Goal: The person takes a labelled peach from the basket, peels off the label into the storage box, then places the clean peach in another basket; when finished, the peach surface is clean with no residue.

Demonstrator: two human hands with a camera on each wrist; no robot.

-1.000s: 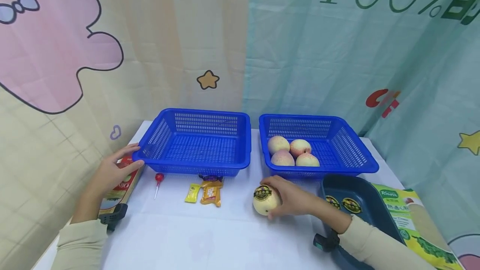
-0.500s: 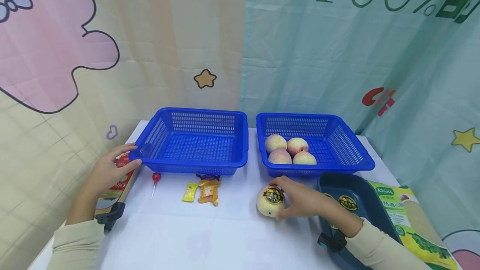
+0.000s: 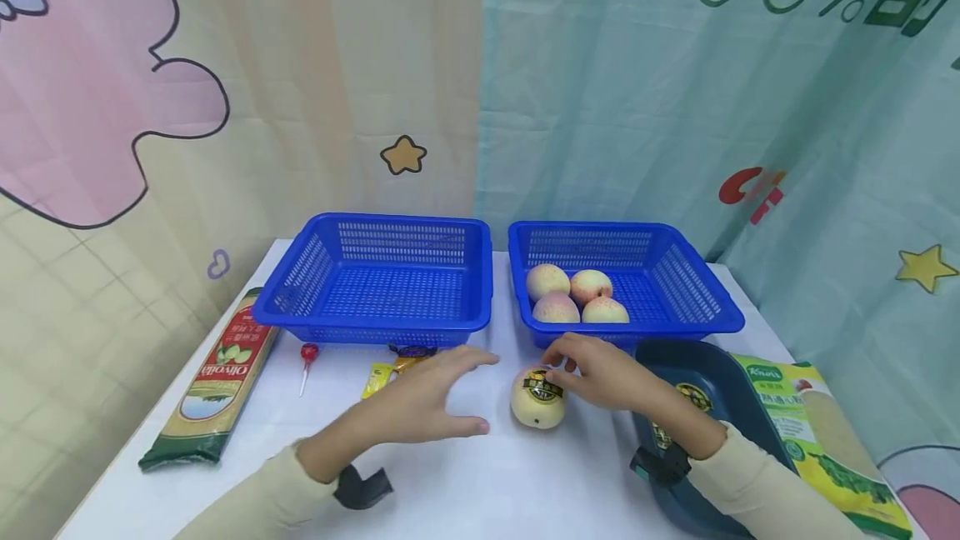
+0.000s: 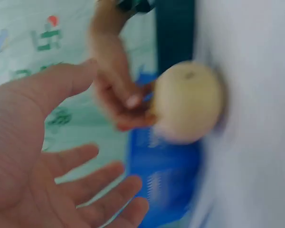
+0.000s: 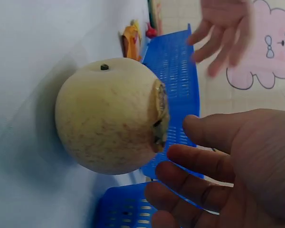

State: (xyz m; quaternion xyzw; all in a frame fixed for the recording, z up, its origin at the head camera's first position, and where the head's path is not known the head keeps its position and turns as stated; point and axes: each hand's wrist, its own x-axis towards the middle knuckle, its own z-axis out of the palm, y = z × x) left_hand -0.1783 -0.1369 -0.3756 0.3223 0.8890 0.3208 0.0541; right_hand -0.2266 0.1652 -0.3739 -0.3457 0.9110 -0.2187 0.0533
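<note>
A pale yellow, red-speckled peach (image 3: pixel 537 407) with a black-and-gold sticker (image 3: pixel 543 385) rests on the white table. My right hand (image 3: pixel 600 373) is beside it, loosely bent fingertips close to the sticker; the right wrist view has a small gap between fingers and peach (image 5: pixel 107 116). An edge of the sticker (image 5: pixel 160 116) stands out from the skin there. To the left of the peach, my left hand (image 3: pixel 427 398) hovers with thumb and fingers spread, holding nothing. The left wrist view is blurred, but shows that palm (image 4: pixel 23 156) facing the peach (image 4: pixel 187 102).
Behind stand a bare blue basket (image 3: pixel 397 290) and another blue basket (image 3: pixel 660 327) with several peaches (image 3: pixel 556 307). A dark blue tray (image 3: pixel 738 407) with stickers (image 3: pixel 693 396) and a Knorr packet (image 3: pixel 795 415) lie right. Leftward are an Olivoila packet (image 3: pixel 217 382), a lollipop (image 3: pixel 308 352) and wrapped candies (image 3: pixel 377 377).
My left hand has left the left basket's rim and swung right towards the peach. My right hand has loosened from the peach's side and moved its fingertips to the sticker. The peach has turned slightly.
</note>
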